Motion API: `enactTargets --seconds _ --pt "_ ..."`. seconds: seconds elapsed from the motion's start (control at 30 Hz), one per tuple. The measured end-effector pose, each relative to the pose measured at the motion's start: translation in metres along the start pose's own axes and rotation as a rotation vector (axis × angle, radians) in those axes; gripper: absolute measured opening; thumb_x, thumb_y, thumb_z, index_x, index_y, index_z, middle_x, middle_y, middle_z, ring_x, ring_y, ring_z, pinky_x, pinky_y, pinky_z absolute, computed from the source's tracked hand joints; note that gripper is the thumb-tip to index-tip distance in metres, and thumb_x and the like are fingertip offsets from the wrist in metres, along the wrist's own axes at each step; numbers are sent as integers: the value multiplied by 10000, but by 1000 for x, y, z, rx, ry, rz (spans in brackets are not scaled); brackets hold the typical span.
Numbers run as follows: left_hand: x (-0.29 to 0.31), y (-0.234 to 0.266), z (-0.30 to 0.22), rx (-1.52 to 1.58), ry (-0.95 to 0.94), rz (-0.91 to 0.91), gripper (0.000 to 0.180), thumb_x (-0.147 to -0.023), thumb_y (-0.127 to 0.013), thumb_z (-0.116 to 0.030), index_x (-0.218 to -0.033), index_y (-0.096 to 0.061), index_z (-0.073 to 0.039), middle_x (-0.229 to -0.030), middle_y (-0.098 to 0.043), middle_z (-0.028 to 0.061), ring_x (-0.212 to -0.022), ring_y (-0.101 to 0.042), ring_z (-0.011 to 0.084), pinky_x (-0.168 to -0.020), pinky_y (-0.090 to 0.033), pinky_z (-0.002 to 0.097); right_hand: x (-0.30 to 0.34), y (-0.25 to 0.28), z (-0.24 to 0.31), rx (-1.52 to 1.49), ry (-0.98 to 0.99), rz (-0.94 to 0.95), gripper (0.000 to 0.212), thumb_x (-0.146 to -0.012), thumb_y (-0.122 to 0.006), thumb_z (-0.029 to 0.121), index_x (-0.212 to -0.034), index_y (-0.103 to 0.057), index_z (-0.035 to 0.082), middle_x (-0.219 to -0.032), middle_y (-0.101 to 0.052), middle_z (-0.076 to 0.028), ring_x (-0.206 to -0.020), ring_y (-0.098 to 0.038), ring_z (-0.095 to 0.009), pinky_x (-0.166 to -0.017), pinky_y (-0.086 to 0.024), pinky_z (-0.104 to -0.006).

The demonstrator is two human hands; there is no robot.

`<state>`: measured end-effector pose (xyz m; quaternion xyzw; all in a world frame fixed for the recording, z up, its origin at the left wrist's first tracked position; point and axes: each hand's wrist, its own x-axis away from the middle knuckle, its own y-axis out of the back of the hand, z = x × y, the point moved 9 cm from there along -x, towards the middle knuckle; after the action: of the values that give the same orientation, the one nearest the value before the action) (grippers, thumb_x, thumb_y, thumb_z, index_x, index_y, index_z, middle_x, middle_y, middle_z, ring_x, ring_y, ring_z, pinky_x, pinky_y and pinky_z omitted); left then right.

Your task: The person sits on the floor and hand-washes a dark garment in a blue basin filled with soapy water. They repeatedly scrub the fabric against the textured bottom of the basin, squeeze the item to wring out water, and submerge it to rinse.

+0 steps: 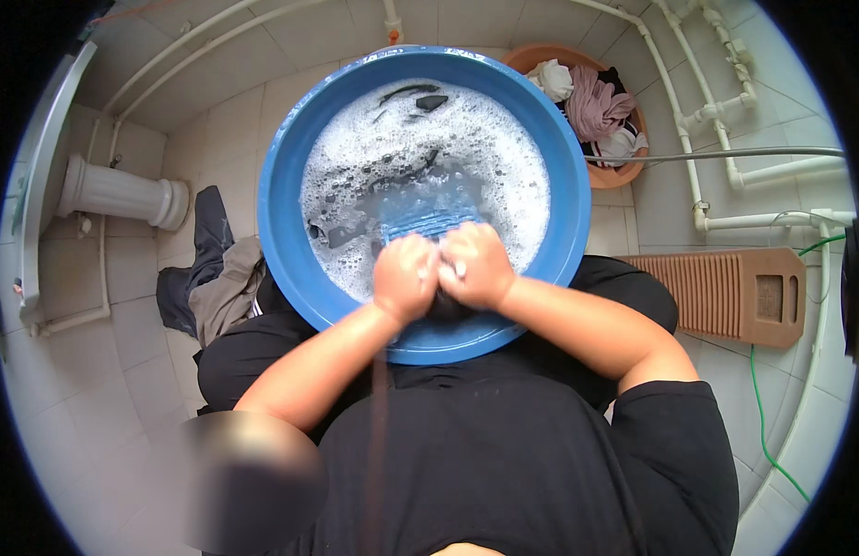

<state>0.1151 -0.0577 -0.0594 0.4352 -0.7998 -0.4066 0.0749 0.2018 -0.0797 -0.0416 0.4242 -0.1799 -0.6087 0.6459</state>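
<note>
Between my knees stands a big round blue tub (564, 199), holding grey water under thick white suds (503, 139). A blue ridged washboard (429, 221) slopes into the water at the near side. My left hand (406, 278) and my right hand (477, 266) are side by side at its near end, fingers curled inward. Both are closed on a dark wet cloth (448, 309), which shows just below them against the near wall. Most of the cloth is hidden by the hands. Farther off, dark pieces of fabric (432, 102) poke through the foam.
A brown ridged washboard (717, 295) lies on the floor at right. Behind the tub is an orange-brown basin (522, 60) of clothes. Dark and tan garments (221, 278) lie at left, near a white pedestal (123, 192). Pipes and a green hose (761, 417) run along the right.
</note>
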Motion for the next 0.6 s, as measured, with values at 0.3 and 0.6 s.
enactTargets --seconds 0.3,0.6 --pt "-10 -7 90 -158 417 -26 370 -890 -421 -357 -1009 -594 -52 -1097 -562 216 -1127 -461 373 -931 -364 449 -23 -51 -68 -180 -494 334 469 -740 -519 461 -979 -618 70 -1347 -398 -169 -1193 -405 -381 -980 -340 -472" --pt "-13 -5 29 -19 49 -36 183 -799 -487 -176 -682 -549 -49 -707 -544 145 -701 -514 356 -636 -389 464 -16 -23 -17 -24 -112 73 233 -696 -526 325 -709 -617 110 -769 -609 -103 -755 -563 -303 -657 -406 -430"
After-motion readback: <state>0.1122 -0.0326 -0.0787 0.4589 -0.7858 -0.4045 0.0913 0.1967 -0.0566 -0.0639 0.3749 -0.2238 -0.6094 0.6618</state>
